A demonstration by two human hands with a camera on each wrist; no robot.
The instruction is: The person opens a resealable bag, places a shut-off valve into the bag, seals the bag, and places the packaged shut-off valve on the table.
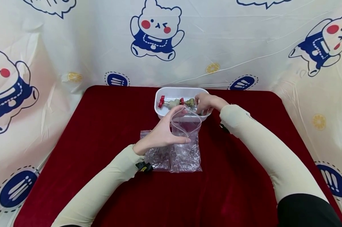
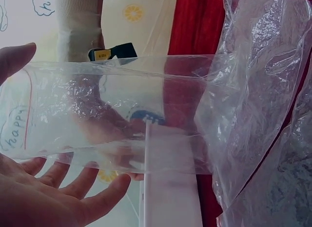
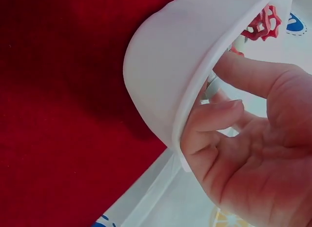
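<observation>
My left hand [image 1: 166,130] holds a clear zip bag [image 1: 186,126] by its upper part, thumb on one side and fingers on the other. In the left wrist view the bag [image 2: 141,100] stretches between thumb and fingers, and its mouth stands wide. Inside the white tray [image 1: 183,89], my right hand [image 1: 206,102] has curled fingers around the end of a metal valve [image 1: 189,102] with a red handwheel. The right wrist view shows a metal piece [image 3: 212,86] between thumb and fingers; the tray rim hides some fingertips. Another red-handled valve [image 1: 171,103] lies to its left.
More clear plastic bags [image 1: 158,159] lie flat on the dark red cloth [image 1: 117,119], just in front of the tray and beneath the left hand. A patterned white curtain [image 1: 216,37] hangs behind the table and on both sides.
</observation>
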